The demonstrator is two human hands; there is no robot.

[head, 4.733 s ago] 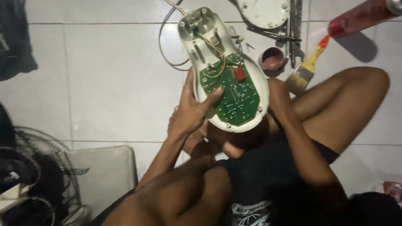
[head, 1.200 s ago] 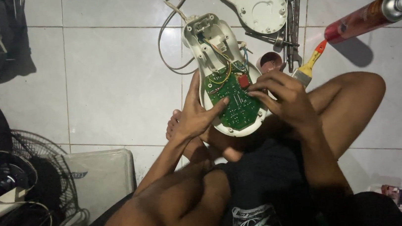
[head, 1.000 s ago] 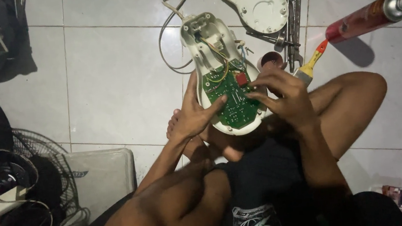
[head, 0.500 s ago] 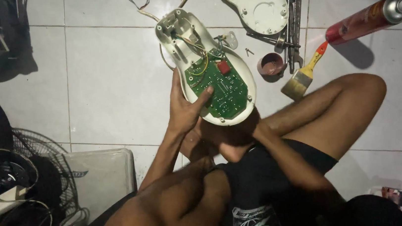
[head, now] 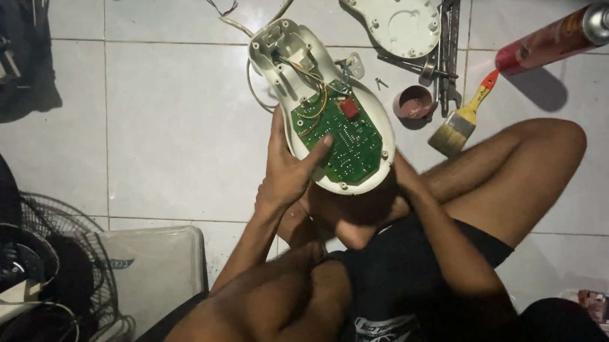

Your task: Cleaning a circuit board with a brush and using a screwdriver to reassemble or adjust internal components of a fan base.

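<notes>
Left grip (head: 291,174) clasps the housing's (head: 284,52) left edge, thumb pressed onto the green board (head: 338,133). Right hand (head: 399,176) sits under the right rim, mostly hidden; whether its grip is closed I cannot tell. Housing rests tilted over my crossed legs, above the floor (head: 163,118). Opened already: cover (head: 389,11) lies apart by the wrenches (head: 449,42), with brush (head: 461,117) and spray can (head: 562,34) near. Board and wires sit exposed, not closed up yet.
</notes>
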